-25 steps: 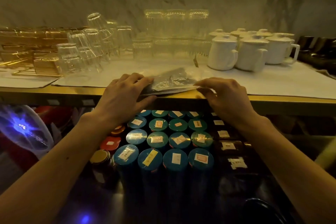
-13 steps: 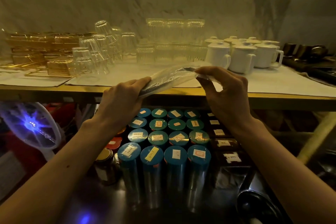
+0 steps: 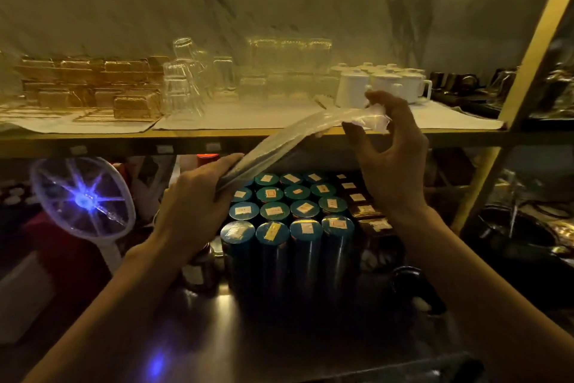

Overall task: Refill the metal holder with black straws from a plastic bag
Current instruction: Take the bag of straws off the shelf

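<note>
A long clear plastic bag (image 3: 292,137) with dark straws inside slants in the air in front of the shelf edge. My left hand (image 3: 198,205) grips its lower end, just above the blue-lidded tins. My right hand (image 3: 391,146) pinches the crumpled upper end of the bag near the white mugs. No metal holder can be made out in this view.
The gold-edged shelf (image 3: 124,142) carries gold boxes (image 3: 93,84), upturned glasses (image 3: 186,84) and white lidded mugs (image 3: 382,84). Below stand several blue-lidded tins (image 3: 279,227), a glowing fan-like device (image 3: 82,196) at left and dark cookware (image 3: 515,227) at right. A gold post (image 3: 537,37) rises at right.
The bag has come off the shelf edge and tilted. My right hand rose with its upper end while my left hand dropped with the lower end toward the tins.
</note>
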`<state>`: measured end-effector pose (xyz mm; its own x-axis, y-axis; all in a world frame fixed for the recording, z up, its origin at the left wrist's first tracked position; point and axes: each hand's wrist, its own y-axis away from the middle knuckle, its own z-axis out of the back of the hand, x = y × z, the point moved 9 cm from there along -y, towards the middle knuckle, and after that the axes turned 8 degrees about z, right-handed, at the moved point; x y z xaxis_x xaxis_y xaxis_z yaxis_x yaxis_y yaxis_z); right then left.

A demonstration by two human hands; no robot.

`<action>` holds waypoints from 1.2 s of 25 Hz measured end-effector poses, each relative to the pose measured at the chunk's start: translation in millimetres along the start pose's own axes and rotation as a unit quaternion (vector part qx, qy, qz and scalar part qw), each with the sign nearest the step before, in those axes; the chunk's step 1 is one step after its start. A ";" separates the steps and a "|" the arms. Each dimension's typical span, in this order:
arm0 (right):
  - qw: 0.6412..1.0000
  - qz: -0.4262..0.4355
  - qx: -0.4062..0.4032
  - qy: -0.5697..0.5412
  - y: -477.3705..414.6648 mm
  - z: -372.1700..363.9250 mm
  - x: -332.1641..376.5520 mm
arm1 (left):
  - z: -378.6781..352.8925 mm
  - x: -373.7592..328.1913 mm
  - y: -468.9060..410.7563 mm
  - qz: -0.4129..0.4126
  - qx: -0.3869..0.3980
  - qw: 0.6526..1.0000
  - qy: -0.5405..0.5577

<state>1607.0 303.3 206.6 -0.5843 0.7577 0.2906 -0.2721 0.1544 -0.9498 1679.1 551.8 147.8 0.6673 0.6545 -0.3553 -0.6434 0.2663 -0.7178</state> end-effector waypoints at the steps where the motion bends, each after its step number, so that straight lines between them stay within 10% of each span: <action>1: 1.000 -0.007 0.007 0.005 5.8 0.9 9.7 | 2.2 0.8 12.3 0.004 0.008 1.000 0.022; 14: 0.994 -0.064 0.043 0.078 54.7 104.8 44.9 | -67.8 -39.9 138.2 0.124 0.235 0.917 0.296; 23: 0.963 -0.162 -0.027 0.212 121.6 345.6 58.7 | -140.5 -236.3 210.1 0.075 0.407 0.785 0.461; 30: 0.891 -0.357 -0.243 0.141 247.1 574.4 128.8 | -172.9 -438.6 314.2 -0.015 0.557 0.649 0.518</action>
<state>1025.3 74.8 75.9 -0.1609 0.4741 0.8656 -0.0938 0.8657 -0.4916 1249.1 226.0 -25.4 0.2095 -0.0362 -0.9771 -0.1121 0.9918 -0.0607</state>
